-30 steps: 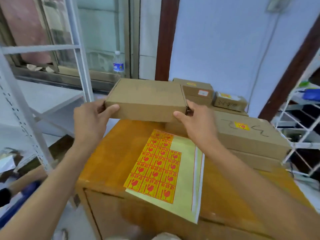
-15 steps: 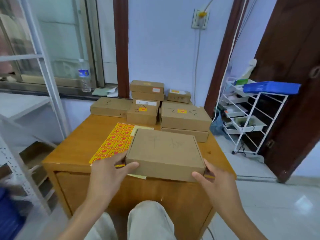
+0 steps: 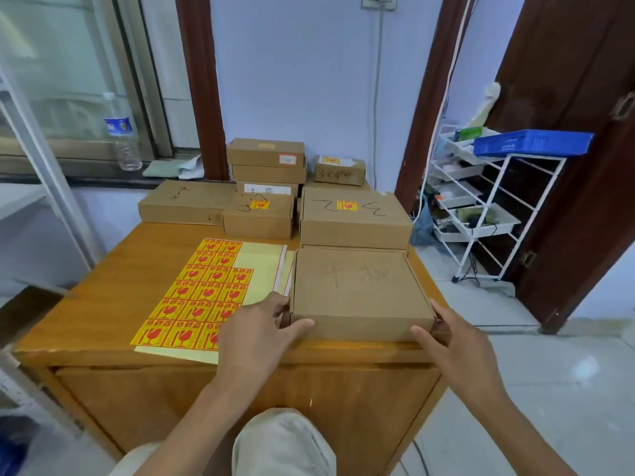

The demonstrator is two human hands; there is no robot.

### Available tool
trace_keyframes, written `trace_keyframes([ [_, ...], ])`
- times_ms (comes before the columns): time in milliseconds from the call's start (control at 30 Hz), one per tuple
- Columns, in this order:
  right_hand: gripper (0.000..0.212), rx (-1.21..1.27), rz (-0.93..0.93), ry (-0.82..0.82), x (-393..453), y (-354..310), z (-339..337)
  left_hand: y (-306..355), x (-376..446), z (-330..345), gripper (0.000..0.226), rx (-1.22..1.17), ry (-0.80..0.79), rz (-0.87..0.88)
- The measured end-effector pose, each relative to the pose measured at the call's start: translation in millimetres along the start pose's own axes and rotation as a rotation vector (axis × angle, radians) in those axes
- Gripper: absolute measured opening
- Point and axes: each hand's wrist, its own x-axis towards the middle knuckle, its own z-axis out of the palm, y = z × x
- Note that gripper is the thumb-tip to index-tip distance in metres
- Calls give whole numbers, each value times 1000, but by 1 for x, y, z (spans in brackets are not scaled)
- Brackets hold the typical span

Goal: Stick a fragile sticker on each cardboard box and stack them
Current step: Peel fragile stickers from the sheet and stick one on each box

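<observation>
Two hands point(image 3: 256, 329) point(image 3: 457, 345) grip one closed cardboard box point(image 3: 357, 290).

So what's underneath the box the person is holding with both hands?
The box sits on the wooden table, its left edge overlapping the sticker sheet. Whether anything else lies beneath it is hidden. The left hand and right hand grip its sides.
</observation>
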Motion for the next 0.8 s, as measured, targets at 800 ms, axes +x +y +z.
trace_keyframes([
  [800, 44, -410, -832, -397, 102, -226, 133, -184, 100, -52, 76, 141, -272, 199],
])
